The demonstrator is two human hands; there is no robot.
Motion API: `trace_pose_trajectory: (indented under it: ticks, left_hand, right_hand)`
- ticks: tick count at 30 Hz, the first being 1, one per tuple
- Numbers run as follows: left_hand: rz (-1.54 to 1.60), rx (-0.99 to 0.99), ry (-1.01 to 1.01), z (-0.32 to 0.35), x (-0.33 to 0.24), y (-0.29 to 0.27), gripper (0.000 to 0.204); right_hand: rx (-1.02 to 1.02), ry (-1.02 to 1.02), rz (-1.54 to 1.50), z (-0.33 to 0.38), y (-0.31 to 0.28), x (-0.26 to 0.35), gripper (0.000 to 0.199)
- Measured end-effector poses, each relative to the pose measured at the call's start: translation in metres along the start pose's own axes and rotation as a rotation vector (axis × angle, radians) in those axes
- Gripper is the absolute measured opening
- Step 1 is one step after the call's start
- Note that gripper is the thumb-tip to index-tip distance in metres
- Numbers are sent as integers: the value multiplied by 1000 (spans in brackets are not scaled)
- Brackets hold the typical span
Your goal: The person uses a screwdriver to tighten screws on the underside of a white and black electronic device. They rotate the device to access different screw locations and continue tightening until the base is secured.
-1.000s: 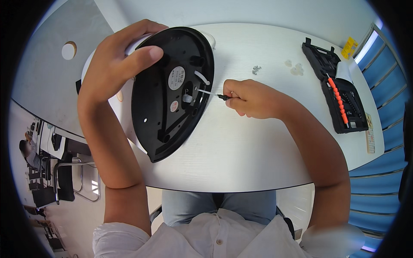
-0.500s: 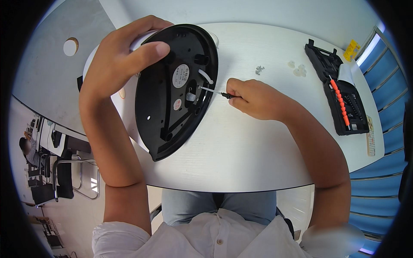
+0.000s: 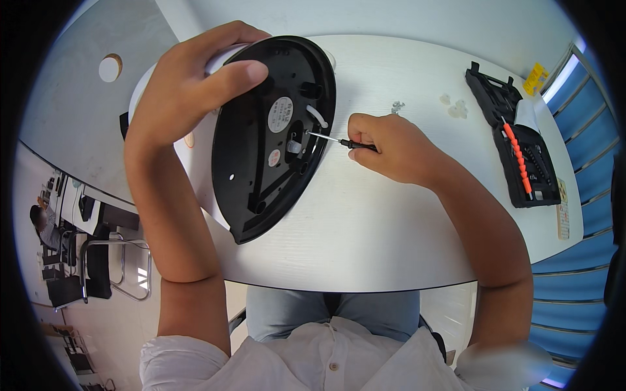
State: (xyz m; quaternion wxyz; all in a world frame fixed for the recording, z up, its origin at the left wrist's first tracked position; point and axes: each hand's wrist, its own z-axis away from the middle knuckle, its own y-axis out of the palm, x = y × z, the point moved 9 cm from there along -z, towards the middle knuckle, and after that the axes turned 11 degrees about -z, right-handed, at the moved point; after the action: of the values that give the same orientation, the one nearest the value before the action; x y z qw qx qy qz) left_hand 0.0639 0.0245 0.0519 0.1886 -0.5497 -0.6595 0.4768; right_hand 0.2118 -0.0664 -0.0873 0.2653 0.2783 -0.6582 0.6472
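My left hand (image 3: 176, 94) grips the upper left edge of a leaf-shaped black plastic base (image 3: 251, 159), its thumb lying over the underside. The base is tilted up on its white body (image 3: 199, 163), which is mostly hidden behind it. Two round labels, a white cable stub (image 3: 317, 116) and a recess with a small clear part (image 3: 293, 147) show on the base. In my right hand (image 3: 401, 150), a thin screwdriver (image 3: 332, 139) is pinched by its dark handle between thumb and fingers. Its metal tip points left and meets the base near the recess.
Beyond my right hand lie several small screws (image 3: 398, 107) and clear round pads (image 3: 458, 109). At the right stands an opened black tool case (image 3: 542, 176) with an orange flexible shaft (image 3: 516, 156), beside a remote control (image 3: 563, 208). A grey table (image 3: 72, 124) adjoins at left.
My right hand's fingers have shifted on the screwdriver, so more of its dark handle shows. The base and everything else sit slightly farther right in the view.
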Motion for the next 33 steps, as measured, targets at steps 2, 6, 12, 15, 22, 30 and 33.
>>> trace_pose_trajectory:
  ticks: [2,6,12,15,22,30,33]
  left_hand:
    - [-8,-2,-10,0,0,0,56]
    - [-13,-15,-19,0,1,0,56]
    - [-9,-27,-5,-1,2,0,56]
    - [-3,-21,-5,-1,2,0,56]
    - [8,-26,-11,0,1,0,54]
    - [-36,-24,-30,0,5,-2,55]
    - [-32,-30,-30,-1,6,-1,56]
  right_hand:
    - [-28,28,-22,1,-2,1,15]
    - [-89,81,-117,2,-5,0,18]
    - [-49,166,-362,-4,6,-21,28]
    - [81,229,-477,-3,15,-21,27]
    - [224,324,-521,-1,19,-27,25]
    - [-169,-126,401,3,4,12,17]
    - [-306,-387,499,9,-2,34,22]
